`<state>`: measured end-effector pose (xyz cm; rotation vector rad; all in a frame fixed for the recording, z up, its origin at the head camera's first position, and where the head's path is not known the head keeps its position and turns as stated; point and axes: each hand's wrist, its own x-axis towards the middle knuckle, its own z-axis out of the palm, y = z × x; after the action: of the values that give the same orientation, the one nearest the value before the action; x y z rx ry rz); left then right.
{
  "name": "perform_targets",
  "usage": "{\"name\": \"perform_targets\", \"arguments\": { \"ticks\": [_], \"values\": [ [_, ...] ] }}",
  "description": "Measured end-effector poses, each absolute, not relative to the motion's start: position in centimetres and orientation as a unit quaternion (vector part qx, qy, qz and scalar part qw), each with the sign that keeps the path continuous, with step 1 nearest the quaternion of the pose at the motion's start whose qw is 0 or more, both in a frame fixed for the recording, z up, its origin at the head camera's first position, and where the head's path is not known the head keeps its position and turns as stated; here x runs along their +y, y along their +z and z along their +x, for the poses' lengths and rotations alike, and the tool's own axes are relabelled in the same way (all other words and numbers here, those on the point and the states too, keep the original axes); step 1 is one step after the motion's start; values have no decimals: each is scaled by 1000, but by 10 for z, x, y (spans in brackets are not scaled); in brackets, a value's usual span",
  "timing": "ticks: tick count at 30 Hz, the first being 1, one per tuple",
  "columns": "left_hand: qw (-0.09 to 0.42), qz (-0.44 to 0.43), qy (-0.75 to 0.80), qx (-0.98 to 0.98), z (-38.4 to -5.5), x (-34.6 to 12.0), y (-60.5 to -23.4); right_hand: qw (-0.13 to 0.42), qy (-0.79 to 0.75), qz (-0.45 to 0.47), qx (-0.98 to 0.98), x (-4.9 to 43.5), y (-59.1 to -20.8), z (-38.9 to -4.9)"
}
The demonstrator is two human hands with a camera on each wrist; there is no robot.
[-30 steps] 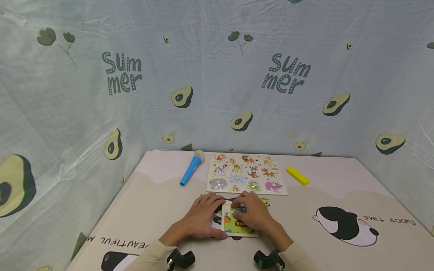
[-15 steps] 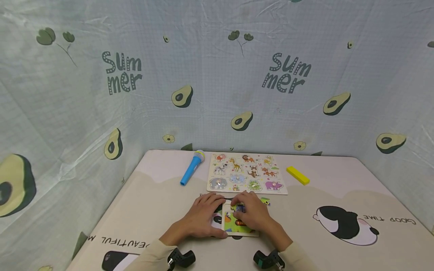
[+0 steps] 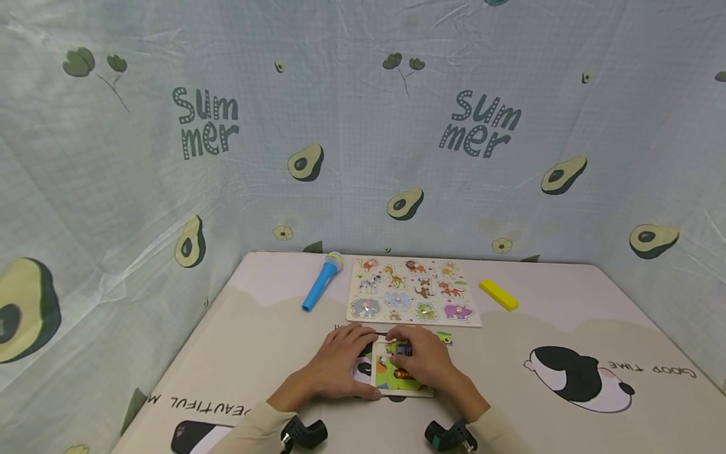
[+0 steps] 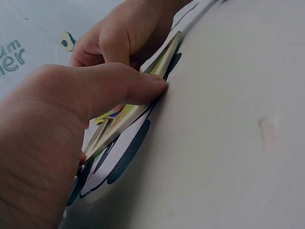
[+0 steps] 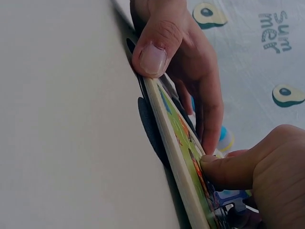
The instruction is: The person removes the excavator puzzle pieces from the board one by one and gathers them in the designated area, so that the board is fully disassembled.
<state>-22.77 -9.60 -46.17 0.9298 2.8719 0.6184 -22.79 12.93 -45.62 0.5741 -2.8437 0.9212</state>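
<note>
A small wooden picture puzzle (image 3: pixel 391 384) with a pale rim and a green printed face lies on the table in front of the person. The left hand (image 3: pixel 337 359) holds its left side, thumb at the near corner and fingers towards the far corner. From the right, the right hand (image 3: pixel 422 358) reaches over the puzzle, thumb and fingers bent around a puzzle piece (image 5: pixel 231 196) with blue on it. That thumb (image 5: pixel 217 167) presses near the printed face in the right wrist view. The right hand covers much of the piece and the puzzle's right part.
Behind the hands lies a larger animal peg puzzle (image 3: pixel 411 293). A blue toy microphone (image 3: pixel 320 284) is to its left, a yellow block (image 3: pixel 498 295) to its right. A small green printed piece (image 3: pixel 445 338) shows just beyond the right hand. Printed cloth walls enclose the table (image 3: pixel 272 340).
The right hand's fingers have lowered and shifted slightly over the puzzle. The left hand and the puzzle stay in place.
</note>
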Motion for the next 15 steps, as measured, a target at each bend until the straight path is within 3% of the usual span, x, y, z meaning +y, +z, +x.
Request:
{"name": "perform_targets", "arguments": {
  "ticks": [15],
  "values": [
    [27,301,199,932,-227,-95,-462,66,318,177,-929,131,-461,-230]
  ]
}}
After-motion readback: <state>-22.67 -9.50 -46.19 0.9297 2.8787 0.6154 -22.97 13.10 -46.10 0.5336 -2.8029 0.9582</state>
